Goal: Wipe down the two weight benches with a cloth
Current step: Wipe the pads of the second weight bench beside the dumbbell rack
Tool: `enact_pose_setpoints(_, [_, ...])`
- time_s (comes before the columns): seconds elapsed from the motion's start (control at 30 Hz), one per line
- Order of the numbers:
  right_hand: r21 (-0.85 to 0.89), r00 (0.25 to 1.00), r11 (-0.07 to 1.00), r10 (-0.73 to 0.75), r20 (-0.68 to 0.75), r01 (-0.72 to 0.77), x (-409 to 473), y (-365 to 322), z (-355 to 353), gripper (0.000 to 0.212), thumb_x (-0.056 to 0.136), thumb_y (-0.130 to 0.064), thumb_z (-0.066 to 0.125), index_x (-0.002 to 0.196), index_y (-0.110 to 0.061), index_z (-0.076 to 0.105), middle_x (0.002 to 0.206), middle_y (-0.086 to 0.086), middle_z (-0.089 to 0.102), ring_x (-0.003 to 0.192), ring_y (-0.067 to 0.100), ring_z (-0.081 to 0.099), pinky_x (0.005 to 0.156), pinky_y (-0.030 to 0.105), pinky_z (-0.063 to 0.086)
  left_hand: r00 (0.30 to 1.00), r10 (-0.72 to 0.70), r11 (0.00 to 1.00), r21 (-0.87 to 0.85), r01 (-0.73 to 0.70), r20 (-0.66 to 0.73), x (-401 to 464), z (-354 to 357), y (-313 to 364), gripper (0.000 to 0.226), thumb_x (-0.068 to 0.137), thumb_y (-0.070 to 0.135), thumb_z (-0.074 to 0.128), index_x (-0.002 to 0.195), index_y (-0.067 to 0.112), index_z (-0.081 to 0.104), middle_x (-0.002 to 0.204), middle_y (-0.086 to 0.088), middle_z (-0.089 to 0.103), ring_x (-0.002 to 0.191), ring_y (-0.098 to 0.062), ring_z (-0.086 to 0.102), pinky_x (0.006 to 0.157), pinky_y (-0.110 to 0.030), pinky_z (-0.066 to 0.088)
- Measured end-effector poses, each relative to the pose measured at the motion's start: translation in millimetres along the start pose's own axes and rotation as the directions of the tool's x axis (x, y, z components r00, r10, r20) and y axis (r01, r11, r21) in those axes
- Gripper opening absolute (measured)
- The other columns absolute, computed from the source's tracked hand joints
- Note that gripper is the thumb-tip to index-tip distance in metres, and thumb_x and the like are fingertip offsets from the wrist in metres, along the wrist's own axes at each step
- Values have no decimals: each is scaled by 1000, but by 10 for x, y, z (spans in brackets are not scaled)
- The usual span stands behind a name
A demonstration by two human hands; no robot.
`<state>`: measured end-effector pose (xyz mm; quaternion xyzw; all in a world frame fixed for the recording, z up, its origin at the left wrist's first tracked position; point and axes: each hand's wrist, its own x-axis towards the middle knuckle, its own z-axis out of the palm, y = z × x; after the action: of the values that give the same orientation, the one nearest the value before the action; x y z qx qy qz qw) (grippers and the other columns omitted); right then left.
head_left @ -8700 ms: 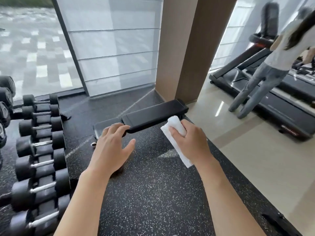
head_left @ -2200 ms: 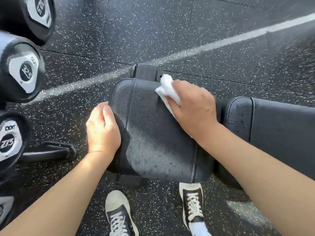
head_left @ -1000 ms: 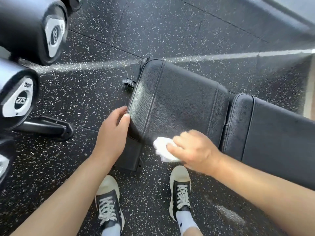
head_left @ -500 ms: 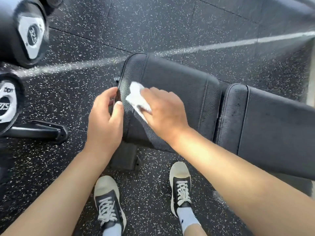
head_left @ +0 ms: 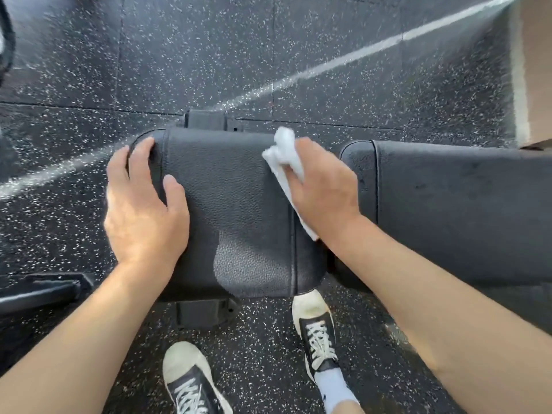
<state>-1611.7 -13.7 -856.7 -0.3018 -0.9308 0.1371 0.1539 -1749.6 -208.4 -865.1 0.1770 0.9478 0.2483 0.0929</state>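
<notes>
A black weight bench lies across the view. Its short seat pad is in the middle and its long back pad runs off to the right. My left hand rests on the seat pad's left end, fingers curved over the rounded edge, thumb on top. My right hand grips a crumpled white cloth and presses it on the seat pad's far right part, near the gap between the pads. A second bench is not in view.
Speckled black rubber floor surrounds the bench, with a pale line crossing it. My two sneakers stand just below the seat pad. A black metal foot lies at the left. A brown pillar base stands at the upper right.
My right hand has carried the cloth from the seat pad's left end to its far right part. My left hand has shifted from the pad's side edge onto its left end.
</notes>
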Motion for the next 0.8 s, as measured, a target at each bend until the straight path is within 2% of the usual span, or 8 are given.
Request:
enact_pose_setpoints(0.1, [-40,979,981,192,64,-189,604,116,203,39,103,-52,41,105,-16,55,82,-3,53,72,27,51,61,35,31,1000,-9,1000,7,9,-14,-6,11,23,55,99,41,40,153,39,30,159,6,32,136,-27,45,99,-58,45])
enact_pose_setpoints(0.17, [16,964,969,245,100,-247,755,183,262,31,104,-49,48,105,-18,55,83,-6,52,73,24,50,63,35,30,1000,-16,1000,6,17,-23,-8,11,48,55,98,40,41,152,40,30,158,6,33,135,-26,46,99,-57,44])
enact_pose_setpoints(0.3, [18,991,993,116,-72,-115,214,40,183,26,103,-40,60,104,-14,61,77,0,56,60,22,49,54,35,34,998,-57,998,8,57,-22,-2,18,71,55,98,40,43,151,41,30,155,4,37,133,-29,47,99,-58,44])
enact_pose_setpoints(0.43, [-84,979,996,38,199,-21,-1053,-156,78,15,102,-36,65,107,-22,66,72,-5,29,59,21,31,65,37,10,997,-74,997,19,74,-13,24,33,73,57,96,42,42,151,40,32,153,2,39,133,-31,47,98,-58,45])
enact_pose_setpoints(0.53, [-13,978,999,-26,207,29,-1481,-183,78,17,93,-30,78,104,-18,73,69,-4,36,65,18,18,65,35,11,996,-93,995,29,93,-12,28,49,68,58,94,45,40,151,43,30,153,3,39,133,-31,47,98,-60,45])
enact_pose_setpoints(0.6, [-24,993,999,-37,112,40,-1293,-167,61,20,96,-34,75,100,-15,70,68,-3,40,59,18,27,56,35,20,995,-95,995,36,95,-16,31,63,59,59,93,46,39,151,45,29,153,3,39,133,-33,48,97,-62,45])
enact_pose_setpoints(0.7, [20,998,999,45,34,-46,-689,-144,63,13,96,-24,69,97,-13,62,73,1,49,58,23,45,50,38,37,996,-88,995,46,89,-17,22,78,46,58,94,46,38,151,47,28,153,4,37,130,-34,50,98,-62,44])
enact_pose_setpoints(0.8, [46,974,973,227,6,-227,209,-2,169,25,100,-35,59,109,-12,63,80,2,62,63,26,58,51,34,37,995,-96,994,56,97,-18,32,88,41,58,94,46,37,151,47,28,153,4,37,131,-33,50,98,-63,44])
